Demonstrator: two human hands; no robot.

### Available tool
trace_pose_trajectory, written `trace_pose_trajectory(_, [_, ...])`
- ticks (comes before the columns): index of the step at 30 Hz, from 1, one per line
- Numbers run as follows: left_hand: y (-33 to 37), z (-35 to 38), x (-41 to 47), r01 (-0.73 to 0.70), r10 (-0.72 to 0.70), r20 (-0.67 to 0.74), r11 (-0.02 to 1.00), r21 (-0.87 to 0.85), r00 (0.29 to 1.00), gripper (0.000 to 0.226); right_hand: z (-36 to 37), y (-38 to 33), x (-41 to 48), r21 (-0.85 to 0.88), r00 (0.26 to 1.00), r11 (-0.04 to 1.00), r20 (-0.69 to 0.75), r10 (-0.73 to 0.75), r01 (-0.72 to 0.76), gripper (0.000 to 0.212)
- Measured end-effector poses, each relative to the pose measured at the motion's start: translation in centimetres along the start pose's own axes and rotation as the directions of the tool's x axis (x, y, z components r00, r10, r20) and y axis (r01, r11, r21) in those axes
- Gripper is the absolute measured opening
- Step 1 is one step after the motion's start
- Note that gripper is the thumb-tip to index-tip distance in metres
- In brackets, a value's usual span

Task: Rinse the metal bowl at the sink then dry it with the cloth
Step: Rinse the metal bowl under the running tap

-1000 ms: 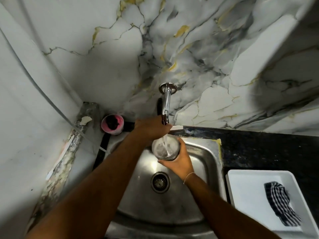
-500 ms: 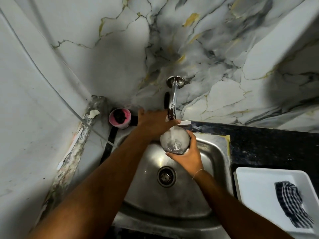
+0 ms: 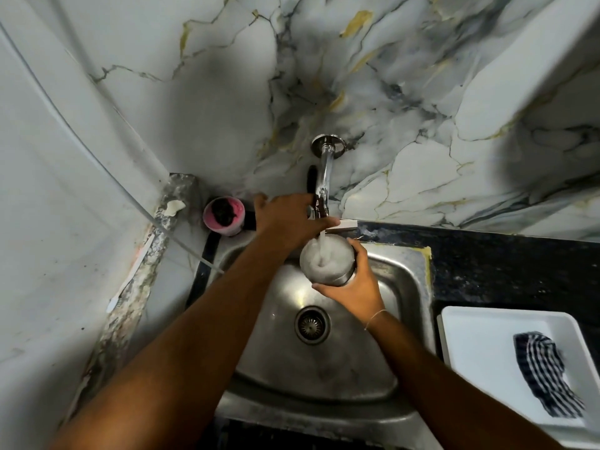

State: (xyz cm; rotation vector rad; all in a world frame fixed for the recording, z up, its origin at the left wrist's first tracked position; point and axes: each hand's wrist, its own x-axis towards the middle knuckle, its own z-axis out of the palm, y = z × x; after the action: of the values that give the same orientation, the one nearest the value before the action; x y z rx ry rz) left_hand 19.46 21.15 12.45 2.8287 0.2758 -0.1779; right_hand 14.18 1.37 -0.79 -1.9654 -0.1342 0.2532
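Observation:
A small metal bowl (image 3: 326, 263) is held under the chrome tap (image 3: 324, 180) over the steel sink (image 3: 402, 287). Water streams into it and froths white to the brim. My right hand (image 3: 352, 287) grips the bowl from below and from the right. My left hand (image 3: 285, 219) rests on the tap's handle near the spout, fingers wrapped around it. A black-and-white checked cloth (image 3: 545, 375) lies crumpled in a white tray (image 3: 480, 345) to the right of the sink.
A pink cup (image 3: 224, 216) with something dark inside stands at the sink's back left corner. Black counter (image 3: 503, 267) runs to the right. Marble wall rises behind, a plain white wall stands on the left. The drain (image 3: 312, 324) sits mid-basin.
The water flow has grown stronger and the bowl has filled with frothing water. My left hand stays at the tap handle. The view has shifted slightly.

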Motion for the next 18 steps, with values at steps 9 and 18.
trace_pose_trajectory(9, [1.3,3.7,-0.6,0.059,-0.051,-0.302,0.998,0.017,0.952,0.063,-2.1,1.3,-3.1,-0.196,0.984,0.978,0.149,0.101,-0.071,0.114])
trace_pose_trajectory(18, [1.5,3.8,-1.4,0.067,-0.09,-0.288,0.994,-0.088,0.953,0.064,-0.7,-1.1,-2.6,-0.417,0.949,0.889,0.159,0.274,-0.187,0.126])
